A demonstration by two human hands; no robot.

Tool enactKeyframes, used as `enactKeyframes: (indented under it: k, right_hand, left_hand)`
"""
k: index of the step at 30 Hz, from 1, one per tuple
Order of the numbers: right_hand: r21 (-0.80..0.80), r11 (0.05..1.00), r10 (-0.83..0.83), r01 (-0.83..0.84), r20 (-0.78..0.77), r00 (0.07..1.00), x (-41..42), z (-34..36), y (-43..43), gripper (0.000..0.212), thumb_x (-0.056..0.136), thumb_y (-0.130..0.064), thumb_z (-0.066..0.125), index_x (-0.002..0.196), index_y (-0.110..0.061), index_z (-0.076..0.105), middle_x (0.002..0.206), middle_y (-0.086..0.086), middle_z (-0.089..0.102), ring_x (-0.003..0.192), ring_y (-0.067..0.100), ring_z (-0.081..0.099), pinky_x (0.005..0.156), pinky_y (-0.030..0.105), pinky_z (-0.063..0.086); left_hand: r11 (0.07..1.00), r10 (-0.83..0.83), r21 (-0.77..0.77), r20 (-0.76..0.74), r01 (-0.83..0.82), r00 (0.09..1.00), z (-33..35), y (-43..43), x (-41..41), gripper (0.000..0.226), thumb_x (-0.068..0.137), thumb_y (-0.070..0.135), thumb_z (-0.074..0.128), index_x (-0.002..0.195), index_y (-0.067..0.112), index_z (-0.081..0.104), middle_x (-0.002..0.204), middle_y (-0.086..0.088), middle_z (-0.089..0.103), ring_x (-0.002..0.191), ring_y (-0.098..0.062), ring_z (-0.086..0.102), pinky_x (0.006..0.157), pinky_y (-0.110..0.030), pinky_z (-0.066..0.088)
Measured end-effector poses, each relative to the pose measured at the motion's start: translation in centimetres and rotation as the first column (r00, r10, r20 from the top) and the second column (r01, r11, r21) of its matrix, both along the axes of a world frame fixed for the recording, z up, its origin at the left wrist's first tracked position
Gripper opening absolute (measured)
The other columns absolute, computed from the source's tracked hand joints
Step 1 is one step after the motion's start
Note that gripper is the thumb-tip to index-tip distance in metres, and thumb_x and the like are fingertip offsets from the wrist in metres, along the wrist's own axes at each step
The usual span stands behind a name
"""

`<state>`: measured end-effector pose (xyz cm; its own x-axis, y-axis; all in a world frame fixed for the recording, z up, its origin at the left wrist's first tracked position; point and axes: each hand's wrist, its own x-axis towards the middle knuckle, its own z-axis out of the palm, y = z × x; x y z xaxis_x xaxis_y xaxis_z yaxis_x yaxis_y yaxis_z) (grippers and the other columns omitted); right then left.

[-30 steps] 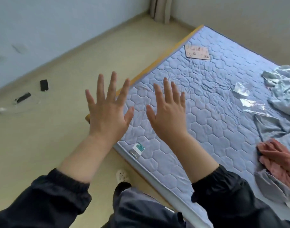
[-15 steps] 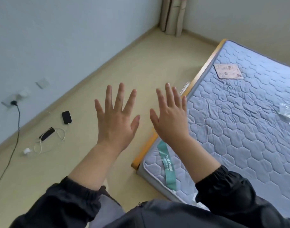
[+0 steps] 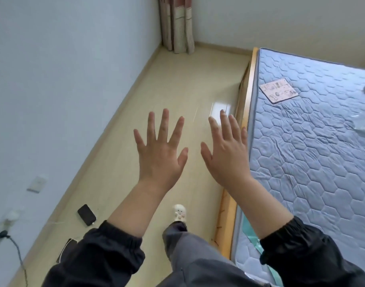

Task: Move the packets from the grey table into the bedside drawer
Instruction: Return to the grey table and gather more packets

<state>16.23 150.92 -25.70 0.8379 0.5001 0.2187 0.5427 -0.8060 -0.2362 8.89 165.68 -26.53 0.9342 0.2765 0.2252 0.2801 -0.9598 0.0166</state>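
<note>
By the left edge of the mattress (image 3: 312, 162), over the floor (image 3: 177, 90), the left hand (image 3: 160, 156) and the right hand (image 3: 227, 156) are spread wide and hold nothing. Farther away, a pink card (image 3: 278, 93) lies on the mattress. Where the packets are I cannot tell.

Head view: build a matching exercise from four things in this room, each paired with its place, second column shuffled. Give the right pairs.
Things:
1. black phone
2. pink card
3. curtain
4. white shoe

Places:
A. lying on the blue mattress
B. hanging in the far corner of the room
C. lying on the floor close to the left wall
D. worn by the person

Pairs: 1-C, 2-A, 3-B, 4-D
</note>
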Motion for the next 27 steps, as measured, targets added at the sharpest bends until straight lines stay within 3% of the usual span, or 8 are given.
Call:
enactKeyframes:
  k: [9,12,20,22,27]
  right_hand:
    - [0.048,0.992,-0.116,0.115,0.018,0.993,24.1,-0.5,11.2,0.061,0.096,-0.044,0.031,0.150,-0.016,0.025,0.159,0.011,0.014,0.147,0.031,0.008,0.117,0.049,0.005]
    - [0.018,0.988,-0.152,0.151,0.044,0.987,32.9,0.7,13.8,0.062,0.095,-0.046,0.026,0.149,-0.015,0.026,0.158,0.012,0.016,0.146,0.032,0.011,0.116,0.051,0.009]
    - [0.000,0.981,-0.195,0.195,0.069,0.978,55.2,1.0,21.3,0.061,0.097,-0.042,0.036,0.150,-0.014,0.026,0.158,0.013,0.015,0.146,0.032,0.010,0.118,0.052,0.010]
    - [-0.004,0.974,-0.224,0.225,0.080,0.971,61.5,0.5,24.0,0.062,0.097,-0.045,0.033,0.150,-0.014,0.024,0.159,0.012,0.014,0.147,0.031,0.010,0.118,0.051,0.010]
    - [0.006,0.948,-0.316,0.317,0.106,0.943,77.5,0.9,30.9,0.069,0.092,-0.051,0.018,0.149,-0.013,0.026,0.158,0.013,0.017,0.146,0.032,0.014,0.117,0.051,0.012]
  left_hand:
    - [0.983,-0.142,0.121,0.025,0.139,0.989,0.3,13.2,24.9,0.067,0.091,0.052,0.022,0.152,0.026,0.010,0.160,-0.011,0.011,0.146,-0.036,0.006,0.106,-0.068,0.019]
    - [0.981,-0.166,0.112,0.036,0.161,0.985,1.2,15.5,34.2,0.067,0.091,0.052,0.022,0.152,0.026,0.009,0.160,-0.011,0.011,0.146,-0.036,0.004,0.107,-0.067,0.016]
    - [0.980,-0.197,0.041,0.093,0.194,0.976,1.1,22.9,58.0,0.067,0.090,0.051,0.028,0.151,0.026,0.014,0.160,-0.011,0.013,0.146,-0.037,0.007,0.107,-0.068,0.016]
    - [0.976,-0.217,0.050,0.090,0.214,0.972,0.8,25.7,64.7,0.069,0.090,0.052,0.026,0.152,0.027,0.010,0.160,-0.010,0.011,0.146,-0.036,0.006,0.108,-0.068,0.015]
    - [0.965,-0.261,0.005,0.023,0.261,0.965,1.3,32.9,81.5,0.071,0.092,0.054,0.020,0.147,0.031,-0.019,0.161,-0.005,-0.016,0.146,-0.032,-0.017,0.112,-0.062,-0.003]
